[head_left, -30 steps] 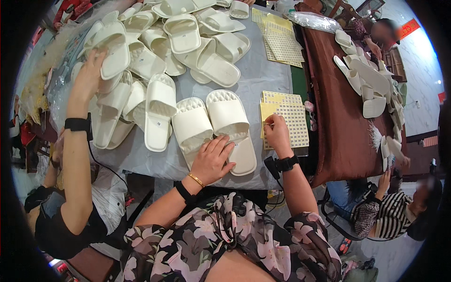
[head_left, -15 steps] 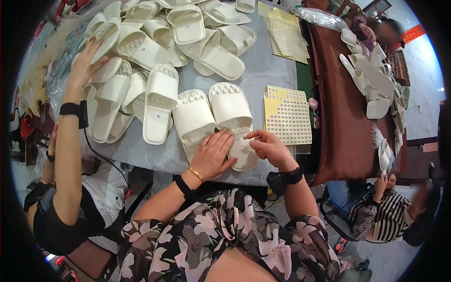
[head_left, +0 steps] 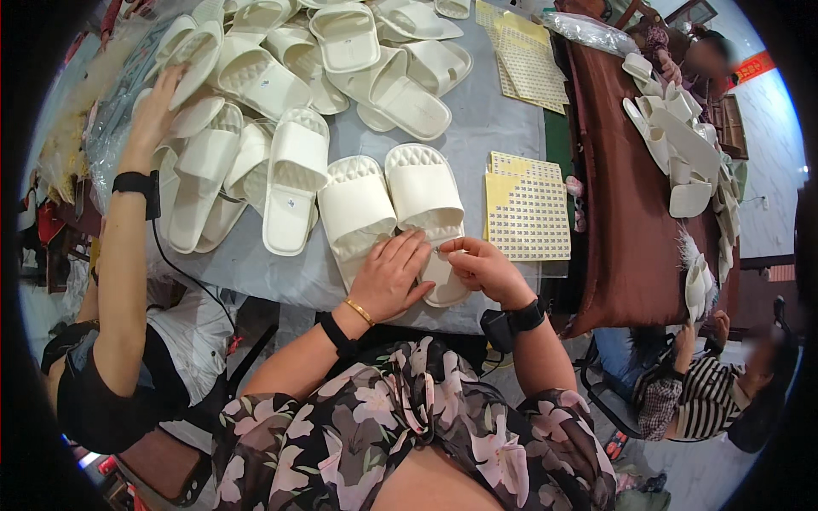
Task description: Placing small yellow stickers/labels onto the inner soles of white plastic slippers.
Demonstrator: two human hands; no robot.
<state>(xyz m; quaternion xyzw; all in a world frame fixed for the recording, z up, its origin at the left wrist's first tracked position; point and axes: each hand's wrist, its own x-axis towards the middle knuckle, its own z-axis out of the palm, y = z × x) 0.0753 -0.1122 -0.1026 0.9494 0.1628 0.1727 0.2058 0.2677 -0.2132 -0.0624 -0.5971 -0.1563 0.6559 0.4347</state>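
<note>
Pair of cream slippers lies at the near edge of the grey-covered table (head_left: 498, 136), toes away from me, heels toward me: left slipper (head_left: 351, 203) and right slipper (head_left: 421, 183) side by side. My left hand (head_left: 392, 274) rests flat, fingers extended and lying close together, across the inner sides of both, below the straps. My right hand (head_left: 484, 269) is narrow, fingers curled, thumb and forefinger meeting over the right slipper's footbed; a tiny speck shows at the tips, and I cannot tell whether they grip it. Yellow label sheets (head_left: 530, 217) lie just right of the pair. A heap of similar slippers (head_left: 290, 183) lies to the left and beyond; at its left side, a co-worker's hand (head_left: 155, 115) touches one slipper.
</note>
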